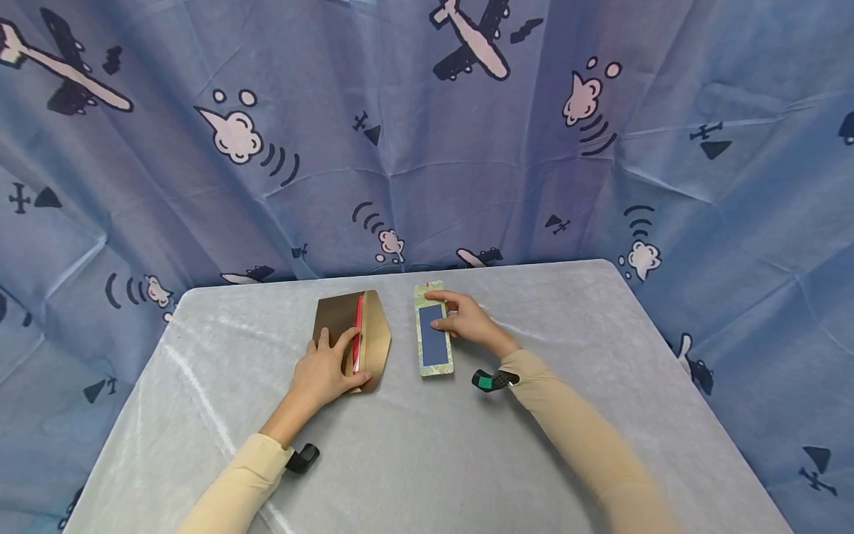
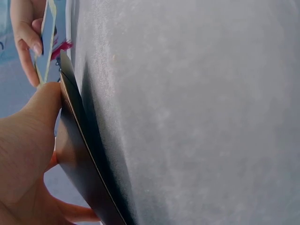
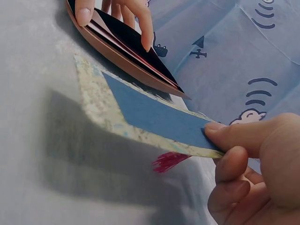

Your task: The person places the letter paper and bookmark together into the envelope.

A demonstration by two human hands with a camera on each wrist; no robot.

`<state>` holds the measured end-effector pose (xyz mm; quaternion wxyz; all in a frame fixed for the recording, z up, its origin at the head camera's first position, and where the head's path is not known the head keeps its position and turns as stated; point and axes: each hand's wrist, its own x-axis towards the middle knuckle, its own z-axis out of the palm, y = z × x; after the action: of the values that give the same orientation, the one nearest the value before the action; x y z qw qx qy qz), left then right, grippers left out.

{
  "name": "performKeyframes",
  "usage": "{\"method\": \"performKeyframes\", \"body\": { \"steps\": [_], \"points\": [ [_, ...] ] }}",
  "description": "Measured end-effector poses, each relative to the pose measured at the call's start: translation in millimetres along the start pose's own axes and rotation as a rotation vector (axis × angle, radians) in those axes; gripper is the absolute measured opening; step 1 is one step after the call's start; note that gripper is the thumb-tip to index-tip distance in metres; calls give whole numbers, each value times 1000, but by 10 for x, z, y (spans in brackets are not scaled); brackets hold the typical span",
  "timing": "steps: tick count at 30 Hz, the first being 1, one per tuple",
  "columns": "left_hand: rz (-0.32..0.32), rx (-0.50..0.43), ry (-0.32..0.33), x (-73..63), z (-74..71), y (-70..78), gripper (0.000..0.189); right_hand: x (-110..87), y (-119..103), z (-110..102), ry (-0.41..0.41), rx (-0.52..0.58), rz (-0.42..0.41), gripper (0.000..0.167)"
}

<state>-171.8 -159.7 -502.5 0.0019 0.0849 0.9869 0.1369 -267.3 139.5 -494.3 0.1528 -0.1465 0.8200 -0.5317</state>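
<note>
A brown envelope lies on the left of the table's middle, its tan flap unfolded to the right. Red-edged contents show in its mouth. My left hand grips the envelope from the near side, thumb by the flap and fingers spread over the body; the mouth gapes in the right wrist view. Just right of it, my right hand pinches a bookmark with a blue panel and a pale patterned border. The right wrist view shows the bookmark tilted above the cloth, with a pink tassel beneath.
A pale grey cloth covers the table. Behind it hangs a blue curtain printed with planes and clouds. Dark bands with devices sit on the left wrist and right wrist.
</note>
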Motion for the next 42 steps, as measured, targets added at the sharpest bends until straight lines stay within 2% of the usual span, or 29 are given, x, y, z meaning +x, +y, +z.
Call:
{"method": "performKeyframes", "body": {
  "steps": [20, 29, 42],
  "points": [
    [-22, 6, -32, 22, -14, 7, 90, 250, -107, 369, -37, 101, -100, 53],
    [-15, 5, -40, 14, -3, 1, 90, 328, -172, 545, -9, 77, -25, 50],
    [-14, 22, -33, 28, -18, 22, 90, 447, -235, 719, 48, 40, -25, 44]
  ]
}}
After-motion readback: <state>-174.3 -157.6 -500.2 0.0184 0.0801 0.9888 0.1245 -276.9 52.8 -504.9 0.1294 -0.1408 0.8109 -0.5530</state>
